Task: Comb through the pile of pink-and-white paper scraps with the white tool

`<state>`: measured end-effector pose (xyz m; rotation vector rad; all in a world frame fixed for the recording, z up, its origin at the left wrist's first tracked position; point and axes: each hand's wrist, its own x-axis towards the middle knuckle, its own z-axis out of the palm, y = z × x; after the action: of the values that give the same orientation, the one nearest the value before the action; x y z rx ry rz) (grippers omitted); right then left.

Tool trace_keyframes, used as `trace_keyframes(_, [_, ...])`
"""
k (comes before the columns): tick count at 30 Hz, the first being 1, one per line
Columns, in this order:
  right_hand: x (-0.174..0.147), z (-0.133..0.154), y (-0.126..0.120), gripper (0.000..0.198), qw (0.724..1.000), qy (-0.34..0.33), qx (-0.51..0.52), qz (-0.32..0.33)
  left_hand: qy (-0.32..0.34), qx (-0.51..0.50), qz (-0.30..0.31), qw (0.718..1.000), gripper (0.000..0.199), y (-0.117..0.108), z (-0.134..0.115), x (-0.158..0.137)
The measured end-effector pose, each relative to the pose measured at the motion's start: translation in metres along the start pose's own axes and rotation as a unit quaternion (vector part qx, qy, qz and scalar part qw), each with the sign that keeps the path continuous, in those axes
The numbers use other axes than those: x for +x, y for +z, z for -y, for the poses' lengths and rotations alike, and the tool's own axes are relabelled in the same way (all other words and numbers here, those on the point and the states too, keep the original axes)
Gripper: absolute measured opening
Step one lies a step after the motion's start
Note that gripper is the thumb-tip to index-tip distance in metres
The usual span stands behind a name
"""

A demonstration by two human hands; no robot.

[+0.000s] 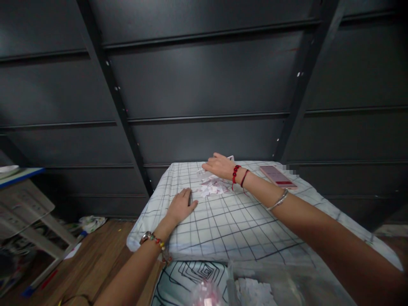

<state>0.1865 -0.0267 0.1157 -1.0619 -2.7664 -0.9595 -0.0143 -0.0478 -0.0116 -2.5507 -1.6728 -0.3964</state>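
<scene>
My left hand (181, 206) lies palm down on the white checked cloth (216, 229), fingers stretched out, left of a small heap of paper slips (214, 187). It holds nothing. Over the back of that heap is my right hand (219, 166), its fingers bent around or against something partly see-through. A clear, pale edge shows below the fingers, and a white corner (230, 158) sticks out behind the hand. What this thing is stays mostly hidden.
To the right, a pink-edged phone (279, 176) lies on the cloth. Nearest me are a clear plastic bin (287, 280) with white paper inside and a blurred pink bundle (207, 293). Dark panels (204, 89) rise behind. A small table (25, 178) stands left.
</scene>
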Motion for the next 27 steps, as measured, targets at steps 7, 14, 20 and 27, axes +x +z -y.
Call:
trace_keyframes(7, [0.018,-0.007,0.020,0.021,0.999,-0.046,0.018,0.001,-0.052,0.004,-0.031,0.998,0.067,0.002,0.002,0.001])
trace_keyframes(14, [0.019,-0.005,0.049,0.018,0.995,-0.092,0.047,-0.005,-0.061,0.005,-0.031,0.998,0.059,0.003,0.003,0.003])
trace_keyframes(20, [0.003,-0.014,0.063,0.021,0.991,-0.106,0.084,-0.002,-0.063,0.011,-0.018,0.998,0.058,0.003,0.003,0.003])
trace_keyframes(27, [-0.023,-0.025,0.053,0.020,0.986,-0.140,0.084,-0.012,-0.054,0.008,-0.013,0.998,0.051,0.000,0.001,0.002])
